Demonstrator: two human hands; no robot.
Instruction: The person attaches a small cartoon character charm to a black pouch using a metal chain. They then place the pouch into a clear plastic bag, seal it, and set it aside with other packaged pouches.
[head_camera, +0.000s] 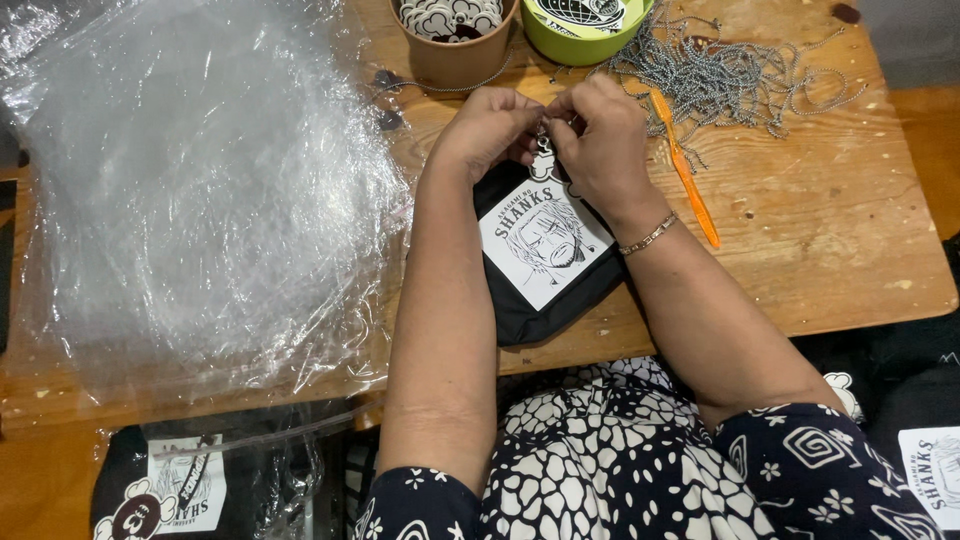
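Wooden table (830, 230) seen from above, cluttered work surface. Left hand (487, 127) and right hand (600, 130) meet at the far middle of the table, fingertips pinched together on a small white charm (543, 163) and what looks like a bead chain at the top edge of a black pouch (548, 262); both hands clenched in a fine pinch, exact grip on the chain too small to tell. Pouch lies flat under the wrists, white printed square patch facing up, near edge hanging just over the table edge. Judging by this, the charm is being attached and is not yet hanging free, so this pouch is mid-way, not bagged. Just right of the hands, an orange tool (684, 172) lies on the wood, untouched. Far right, loose pile of bead chains (735, 75). Far, a brown cup (455, 45) of charms and a green bowl (585, 30). Left, a large heap of clear plastic bags (190, 190). Near left, below the table, a similar pouch already in plastic (190, 485), so some look done.
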